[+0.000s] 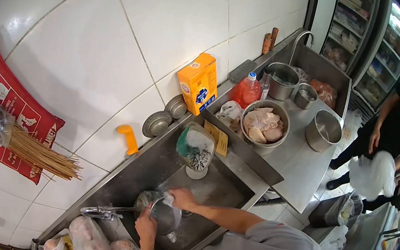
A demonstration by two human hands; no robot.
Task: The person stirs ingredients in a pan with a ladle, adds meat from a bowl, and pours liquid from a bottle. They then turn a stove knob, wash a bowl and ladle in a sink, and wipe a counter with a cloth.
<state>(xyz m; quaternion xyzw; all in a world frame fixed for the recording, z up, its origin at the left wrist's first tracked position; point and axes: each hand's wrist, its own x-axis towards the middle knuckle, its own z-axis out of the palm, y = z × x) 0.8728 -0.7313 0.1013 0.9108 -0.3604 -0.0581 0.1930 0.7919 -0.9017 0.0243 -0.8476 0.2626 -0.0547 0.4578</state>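
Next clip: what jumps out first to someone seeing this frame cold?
The two hands in the steel sink at bottom centre: the left hand grips a metal bowl while the right hand presses a cloth into it. Next comes the orange box leaning against the white tiled wall, then the bowl of raw meat on the counter to its right.

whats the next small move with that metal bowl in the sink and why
Probably turn the metal bowl a little under the left hand so the right hand can wipe the next part. The bowl is tilted in the sink beside the faucet, and the right hand presses something pale on its rim.
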